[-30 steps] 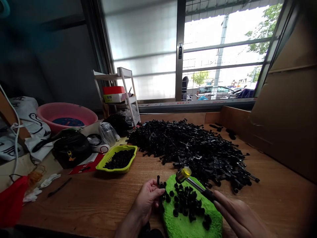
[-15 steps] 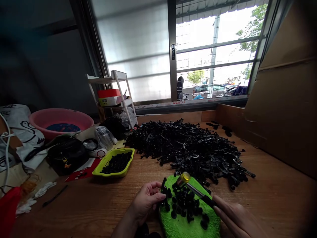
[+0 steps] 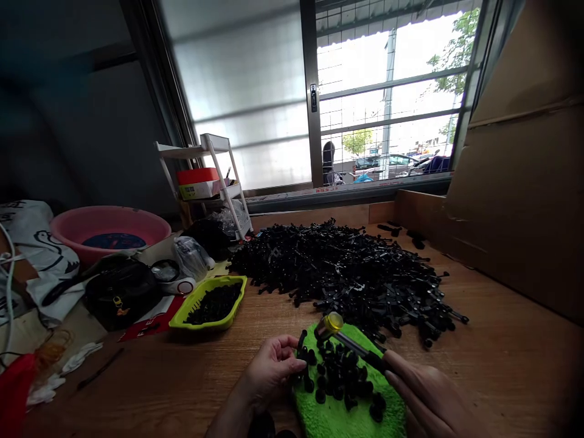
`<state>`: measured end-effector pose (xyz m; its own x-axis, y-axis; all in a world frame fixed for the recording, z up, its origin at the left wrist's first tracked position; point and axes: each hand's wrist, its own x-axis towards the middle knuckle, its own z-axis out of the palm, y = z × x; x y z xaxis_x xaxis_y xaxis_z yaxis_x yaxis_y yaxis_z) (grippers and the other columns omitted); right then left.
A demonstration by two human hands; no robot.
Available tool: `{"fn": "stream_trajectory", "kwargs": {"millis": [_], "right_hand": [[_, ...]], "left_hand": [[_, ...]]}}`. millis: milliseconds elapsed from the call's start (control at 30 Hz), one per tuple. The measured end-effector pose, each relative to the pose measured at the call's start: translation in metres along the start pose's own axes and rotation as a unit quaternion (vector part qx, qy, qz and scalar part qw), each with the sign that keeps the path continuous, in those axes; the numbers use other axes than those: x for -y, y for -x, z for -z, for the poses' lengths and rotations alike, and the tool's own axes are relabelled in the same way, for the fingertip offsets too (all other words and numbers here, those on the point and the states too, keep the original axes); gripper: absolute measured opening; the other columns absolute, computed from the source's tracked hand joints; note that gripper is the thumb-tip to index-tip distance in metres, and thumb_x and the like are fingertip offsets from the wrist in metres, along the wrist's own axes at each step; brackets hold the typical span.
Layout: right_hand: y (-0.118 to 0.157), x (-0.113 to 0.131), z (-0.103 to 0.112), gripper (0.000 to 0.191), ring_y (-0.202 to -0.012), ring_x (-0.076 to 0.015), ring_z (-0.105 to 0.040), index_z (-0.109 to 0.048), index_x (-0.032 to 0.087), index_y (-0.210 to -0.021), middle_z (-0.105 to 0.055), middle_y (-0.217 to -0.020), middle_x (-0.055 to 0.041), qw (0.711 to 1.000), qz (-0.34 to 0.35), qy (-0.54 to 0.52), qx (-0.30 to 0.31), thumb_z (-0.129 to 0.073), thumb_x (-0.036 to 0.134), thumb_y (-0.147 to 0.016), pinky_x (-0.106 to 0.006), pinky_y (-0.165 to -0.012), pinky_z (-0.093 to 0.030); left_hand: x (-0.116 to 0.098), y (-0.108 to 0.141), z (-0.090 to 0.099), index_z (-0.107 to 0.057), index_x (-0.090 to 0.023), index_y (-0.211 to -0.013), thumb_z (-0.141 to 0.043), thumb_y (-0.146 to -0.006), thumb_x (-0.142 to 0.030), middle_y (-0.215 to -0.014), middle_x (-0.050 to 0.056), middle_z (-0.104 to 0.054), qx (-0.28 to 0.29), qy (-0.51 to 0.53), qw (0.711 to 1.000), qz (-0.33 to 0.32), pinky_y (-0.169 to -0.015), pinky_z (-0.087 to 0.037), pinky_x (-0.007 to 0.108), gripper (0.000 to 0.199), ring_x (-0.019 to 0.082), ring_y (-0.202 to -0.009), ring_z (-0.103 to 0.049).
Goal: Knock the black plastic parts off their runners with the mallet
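My left hand (image 3: 274, 370) pinches a small black part (image 3: 302, 340) at the left edge of a fuzzy green cloth pad (image 3: 351, 420). In my right hand (image 3: 424, 386) is a hammer (image 3: 353, 347), held by its black handle. Its yellow, see-through head hovers over the far left of the pad, close to the pinched part and apart from it. Small black round-headed pieces (image 3: 342, 371) lie in a cluster on the pad. Dark round objects (image 3: 262, 424), partly cut off, sit below my left wrist.
Behind the pad spreads a large heap of black parts (image 3: 328, 261). A yellow-green basket (image 3: 176, 319) with more black parts stands left. Farther left are a black bag (image 3: 123, 289) and a pink basin (image 3: 109, 213). A white shelf (image 3: 216, 143) stands by the window; cardboard (image 3: 515, 201) rises at right.
The hammer and my right hand have shifted a little left, bringing the head nearer the part in my left hand. My left hand has barely moved. The camera view has tilted slightly.
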<state>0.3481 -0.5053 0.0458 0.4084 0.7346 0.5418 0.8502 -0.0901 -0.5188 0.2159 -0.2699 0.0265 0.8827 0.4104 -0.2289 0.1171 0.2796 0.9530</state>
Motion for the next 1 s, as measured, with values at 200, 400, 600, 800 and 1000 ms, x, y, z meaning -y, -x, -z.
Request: {"fn": "stream_trajectory", "kwargs": {"millis": [200,400,600,800,1000], "right_hand": [[-0.006,-0.004,-0.006,0.03,-0.047,-0.0202,-0.051,-0.049,0.024,-0.079,-0.052,-0.056,0.0008,0.987,-0.008,0.124,0.099,-0.026,0.035,-0.095,-0.029,-0.042,-0.031],[-0.012,-0.003,-0.009,0.031,-0.053,-0.0193,-0.052,-0.049,0.024,-0.083,-0.054,-0.063,-0.0006,0.989,-0.044,0.09,0.109,-0.021,0.033,-0.095,-0.028,-0.047,-0.033],[-0.013,-0.007,-0.012,0.034,-0.056,-0.0236,-0.053,-0.053,0.024,-0.081,-0.055,-0.062,-0.0023,0.987,-0.054,0.111,0.103,-0.026,0.041,-0.093,-0.031,-0.046,-0.033],[0.006,-0.03,0.004,0.046,-0.098,-0.027,-0.055,-0.058,0.022,-0.109,-0.062,-0.106,-0.0067,0.985,-0.17,0.018,0.003,-0.027,0.052,-0.091,-0.031,-0.073,-0.047],[0.012,-0.017,0.013,0.043,-0.077,-0.0239,-0.061,-0.068,0.029,-0.084,-0.067,-0.078,-0.0022,0.98,-0.165,-0.108,-0.017,-0.032,0.052,-0.089,-0.026,-0.06,-0.049]], "left_hand": [[-0.01,-0.001,-0.004,-0.062,-0.013,-0.079,-0.079,-0.053,-0.022,-0.046,-0.009,-0.042,0.025,-0.036,0.999,-0.003,-0.038,-0.023,0.014,0.032,0.002,-0.04,-0.034],[-0.012,-0.004,-0.003,-0.062,-0.012,-0.079,-0.079,-0.052,-0.023,-0.045,-0.01,-0.042,0.026,-0.037,0.999,0.014,-0.041,-0.027,0.015,0.033,0.003,-0.04,-0.034],[-0.005,-0.009,0.004,-0.063,-0.012,-0.079,-0.079,-0.052,-0.022,-0.047,-0.007,-0.049,0.024,-0.027,0.999,0.021,-0.044,-0.031,0.016,0.034,0.004,-0.041,-0.041],[-0.01,-0.019,0.009,-0.063,-0.012,-0.089,-0.077,-0.058,-0.025,-0.066,0.002,-0.064,0.021,0.008,1.0,-0.022,-0.048,-0.037,0.015,0.036,0.008,-0.054,-0.056],[-0.031,-0.03,0.005,-0.065,-0.011,-0.092,-0.075,-0.061,-0.026,-0.079,0.008,-0.069,0.055,-0.029,0.997,-0.037,-0.055,-0.042,0.019,0.035,0.014,-0.065,-0.062]]}}
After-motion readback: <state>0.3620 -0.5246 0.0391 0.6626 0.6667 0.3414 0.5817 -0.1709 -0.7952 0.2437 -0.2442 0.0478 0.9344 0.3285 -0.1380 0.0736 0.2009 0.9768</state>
